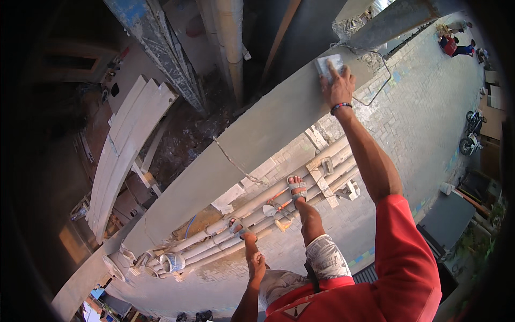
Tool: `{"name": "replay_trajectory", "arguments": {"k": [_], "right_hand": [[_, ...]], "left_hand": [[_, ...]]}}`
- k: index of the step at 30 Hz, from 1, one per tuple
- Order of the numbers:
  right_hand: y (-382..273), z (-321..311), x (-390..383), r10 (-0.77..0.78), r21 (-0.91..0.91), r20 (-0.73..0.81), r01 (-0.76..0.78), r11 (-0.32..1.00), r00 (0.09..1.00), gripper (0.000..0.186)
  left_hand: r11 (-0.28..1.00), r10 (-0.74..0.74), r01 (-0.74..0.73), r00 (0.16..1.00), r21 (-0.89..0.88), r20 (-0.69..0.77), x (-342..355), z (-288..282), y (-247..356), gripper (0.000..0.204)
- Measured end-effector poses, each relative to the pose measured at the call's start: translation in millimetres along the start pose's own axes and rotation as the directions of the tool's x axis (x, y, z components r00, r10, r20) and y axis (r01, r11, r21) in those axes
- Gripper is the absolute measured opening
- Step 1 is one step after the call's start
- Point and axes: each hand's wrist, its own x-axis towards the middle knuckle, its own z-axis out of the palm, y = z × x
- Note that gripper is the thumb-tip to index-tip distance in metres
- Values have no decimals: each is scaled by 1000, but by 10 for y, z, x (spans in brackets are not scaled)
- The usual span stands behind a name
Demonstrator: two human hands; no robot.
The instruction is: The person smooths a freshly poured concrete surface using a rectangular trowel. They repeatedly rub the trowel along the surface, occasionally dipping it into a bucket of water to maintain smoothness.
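Note:
My right hand is pressed on a pale rectangular block, flat against the top of a grey plastered concrete beam. A bent wire loops out beside it. Lower down, my left hand hangs beside my leg with curled fingers; whatever it holds, if anything, is hidden. My sandalled feet stand on long bamboo or pipe poles bound with short wooden pieces. A second wire sticks out of the beam's face.
Below are a paved street, a bucket, long pale boards at left and upright poles behind the beam. Far right, people in red and dark clothes are near parked motorbikes. A dark drop lies beyond the beam.

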Motion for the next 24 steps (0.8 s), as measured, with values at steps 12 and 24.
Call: {"name": "replay_trajectory", "arguments": {"k": [12,24], "right_hand": [[672,-173,238,119,-141,-82,-130,981,990,49],[699,-369,123,166,-128,170,-145,981,971,57]], "left_hand": [[984,87,-102,991,-144,-104,210,107,99,39],[983,25,-33,999,-180,-46,99,71,389,40]]}}
